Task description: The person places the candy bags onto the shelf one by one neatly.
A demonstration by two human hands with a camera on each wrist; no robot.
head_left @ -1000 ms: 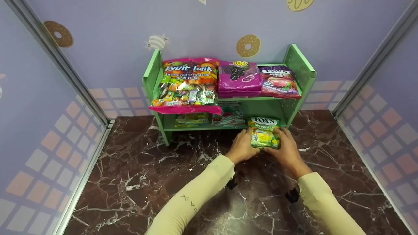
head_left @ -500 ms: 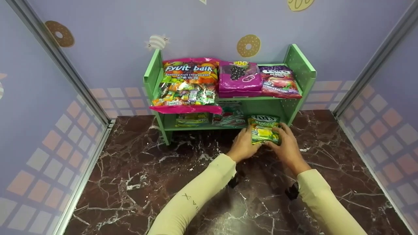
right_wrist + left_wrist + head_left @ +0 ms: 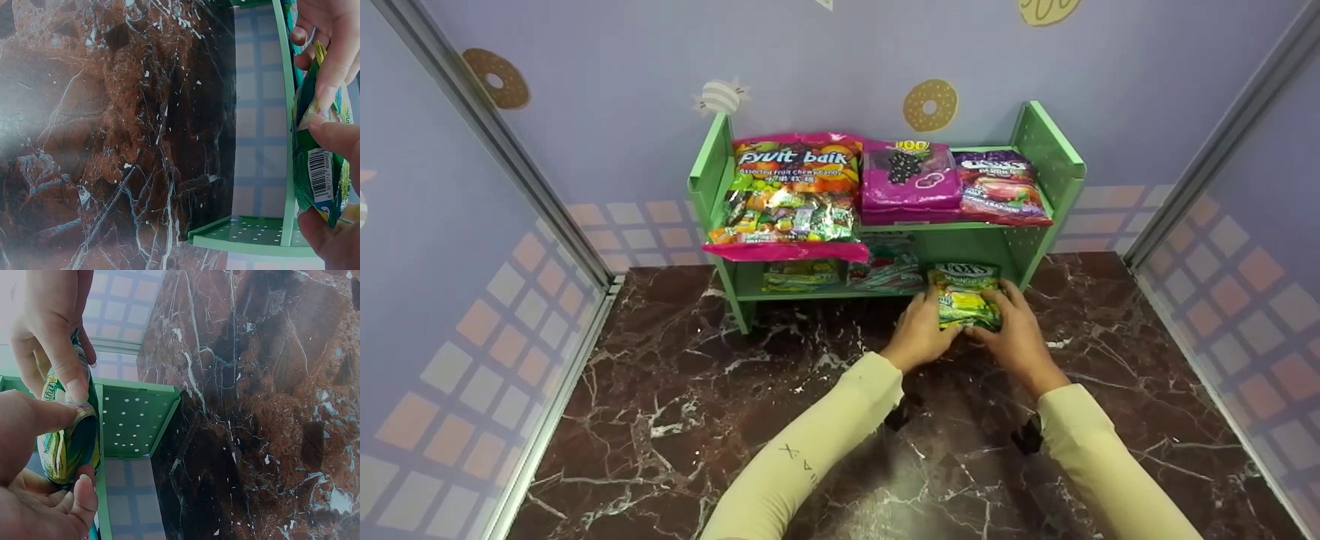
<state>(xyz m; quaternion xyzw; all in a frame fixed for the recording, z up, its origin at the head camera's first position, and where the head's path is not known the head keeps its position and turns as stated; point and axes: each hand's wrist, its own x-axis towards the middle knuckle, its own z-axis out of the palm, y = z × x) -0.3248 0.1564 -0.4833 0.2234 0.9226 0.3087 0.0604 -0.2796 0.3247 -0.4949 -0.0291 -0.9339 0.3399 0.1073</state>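
Note:
A green and yellow bag of Fox's candy (image 3: 966, 301) is held between both hands at the right front of the lower shelf (image 3: 825, 295). My left hand (image 3: 921, 334) grips its left side, and my right hand (image 3: 1020, 334) grips the right side. Both thumbs press close together on the bag's near edge. In the right wrist view a barcode shows on the underside of the candy bag (image 3: 320, 174), right by the green shelf edge. The left wrist view shows thumbs and fingers wrapped around the candy bag (image 3: 67, 444).
On the top of the green rack (image 3: 1054, 161) lie a large Fruit baik candy bag (image 3: 795, 187), a purple pack (image 3: 911, 184) and a berry candy bag (image 3: 1003, 187). Below are a yellow-green bag (image 3: 802, 276) and a green-red bag (image 3: 885, 270). Marble surface (image 3: 675, 420) lies in front.
The candy bag has moved slightly away from me, further over the lower shelf, and tilts back more. Both hands have gone forward a little with it.

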